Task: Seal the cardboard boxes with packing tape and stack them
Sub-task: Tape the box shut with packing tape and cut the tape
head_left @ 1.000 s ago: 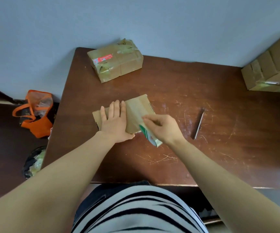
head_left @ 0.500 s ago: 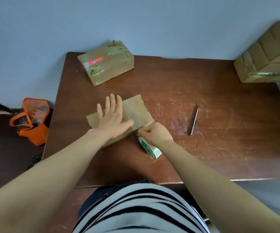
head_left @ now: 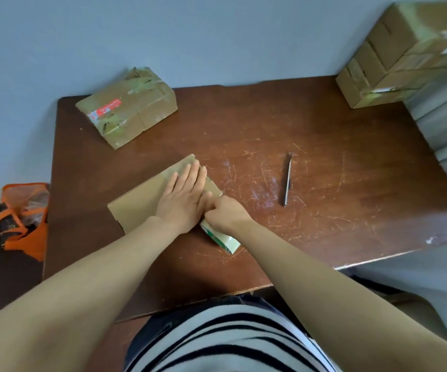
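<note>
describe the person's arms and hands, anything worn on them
Both forearms are bare: no sleeves reach them, and no gloves, watch or rings show on the left hand or the right hand. The only clothing in view is a black-and-white striped top.

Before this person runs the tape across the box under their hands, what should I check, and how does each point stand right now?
1. Hold on the box: ok, the left hand presses flat on its top.
2. Grip on the tape roll: ok, the right hand holds it at the box's near right corner.
3. Tape end stuck down: cannot tell, the hands hide it.
4. Cutter at hand: cannot tell; a slim tool lies on the table to the right, its kind unclear.
5. Room on the stack of boxes: cannot tell, the frame cuts off its top.
</note>
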`<state>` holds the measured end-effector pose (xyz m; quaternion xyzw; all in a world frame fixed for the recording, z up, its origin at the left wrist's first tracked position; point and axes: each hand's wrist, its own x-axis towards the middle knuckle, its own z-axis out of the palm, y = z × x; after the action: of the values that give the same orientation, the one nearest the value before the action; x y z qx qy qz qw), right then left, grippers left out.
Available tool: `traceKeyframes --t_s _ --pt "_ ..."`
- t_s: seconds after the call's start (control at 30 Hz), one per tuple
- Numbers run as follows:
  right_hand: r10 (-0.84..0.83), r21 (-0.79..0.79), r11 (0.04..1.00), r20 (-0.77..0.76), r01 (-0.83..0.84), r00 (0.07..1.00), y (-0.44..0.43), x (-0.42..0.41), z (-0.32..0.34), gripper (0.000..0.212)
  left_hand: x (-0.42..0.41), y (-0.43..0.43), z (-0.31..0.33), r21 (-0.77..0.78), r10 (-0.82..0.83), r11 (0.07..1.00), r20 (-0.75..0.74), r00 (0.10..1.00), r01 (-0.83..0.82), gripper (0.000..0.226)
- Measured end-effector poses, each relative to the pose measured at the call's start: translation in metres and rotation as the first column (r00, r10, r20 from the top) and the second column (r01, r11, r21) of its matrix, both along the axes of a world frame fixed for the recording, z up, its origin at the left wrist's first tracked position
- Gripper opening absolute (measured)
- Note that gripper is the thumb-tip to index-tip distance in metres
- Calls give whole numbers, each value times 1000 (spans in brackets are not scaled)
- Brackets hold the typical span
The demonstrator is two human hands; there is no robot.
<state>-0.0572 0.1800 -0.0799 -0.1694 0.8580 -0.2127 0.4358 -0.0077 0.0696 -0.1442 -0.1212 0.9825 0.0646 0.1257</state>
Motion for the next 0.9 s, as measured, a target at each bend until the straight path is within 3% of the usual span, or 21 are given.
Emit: traceKeyframes --t_s 0.07,0.17,0.27,0.37,0.57,0.63,0.73,0.9 --pt "-39 -28 999 22 39 999 0 2 -1 15 1 -3 3 56 -3 998 52 999 0 76" --pt "-87 -32 996 32 88 996 0 1 1 33 -4 -14 16 236 -28 972 26 999 21 60" --pt "-120 -70 989 126 130 985 6 2 6 31 21 -9 27 356 -18 934 -39 999 30 75" --pt "-84 -86 992 102 93 991 15 2 19 27 42 -1 38 230 -1 973 -60 998 15 99" --pt "-185 -296 928 168 228 968 17 -6 58 18 53 -4 61 173 -5 985 45 999 -3 112" --pt "-182 -372 897 186 241 965 10 -10 73 22 55 -4 68 99 29 995 -33 999 -26 102" --pt "-195 -505 826 163 252 967 0 -15 84 9 48 -11 86 99 85 993 -155 984 -70 71" --pt "-208 -561 802 63 207 976 -11 -13 78 23 40 -17 87 7 60 998 -98 993 -59 51"
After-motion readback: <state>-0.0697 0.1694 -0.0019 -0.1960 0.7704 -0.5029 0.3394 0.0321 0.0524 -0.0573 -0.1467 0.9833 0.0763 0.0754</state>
